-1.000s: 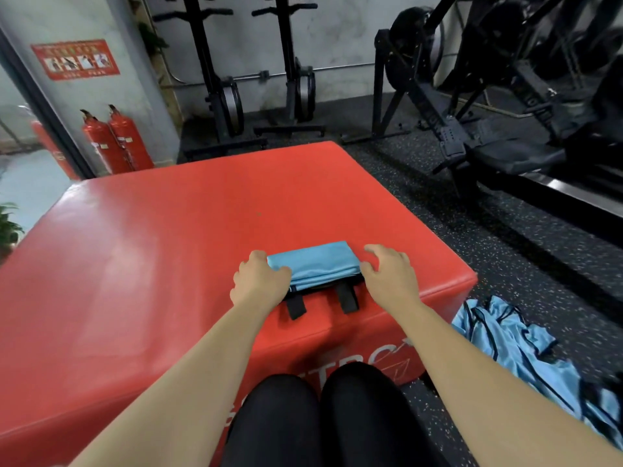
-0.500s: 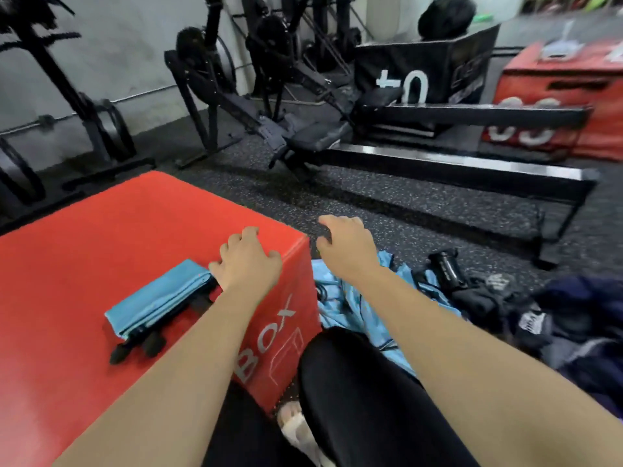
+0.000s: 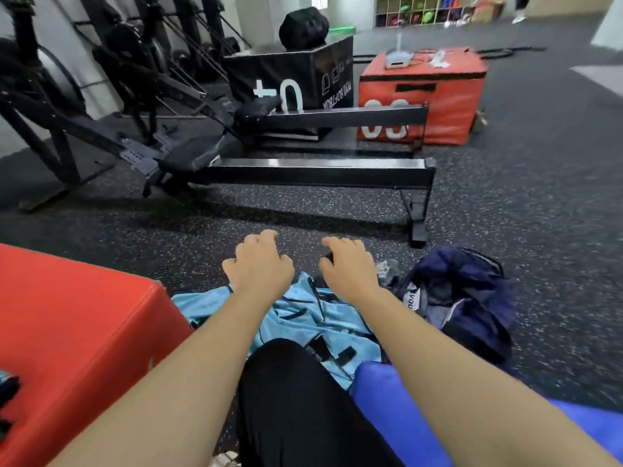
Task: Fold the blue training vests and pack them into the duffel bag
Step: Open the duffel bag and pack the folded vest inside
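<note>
Left hand [image 3: 258, 266] and right hand [image 3: 350, 266] hover side by side at the centre of the frame, fingers loosely curled downward and gripping nothing, both just above the far edge of the blue training vests [image 3: 296, 318]. Those vests lie unfolded in a crumpled heap on the speckled floor [image 3: 539, 197], black trim and short black straps showing. They sit between the near red box [image 3: 77, 318] at lower left and the duffel bag [image 3: 472, 284] right of centre. The bag, dark navy and slumped with its mouth gaping, touches the heap's right edge. Grey fabric and a white label show in the opening, though what they belong to I cannot tell. A black-clad knee [image 3: 293, 392] covers the heap's near side, and a bright blue padded thing [image 3: 387, 399] shows beside the right forearm at lower right. Past the hands a rowing machine rail [image 3: 320, 171] runs across the middle of the frame. At upper centre stands a black box [image 3: 296, 75] with a rounded black bag [image 3: 303, 26] resting on its top. Just to its right a far red box [image 3: 438, 96] carries a grey device [image 3: 399, 57] and something small and white. Along the top right edge a cubby shelf [image 3: 421, 11] holds coloured things in its compartments — too blurred to name.
</note>
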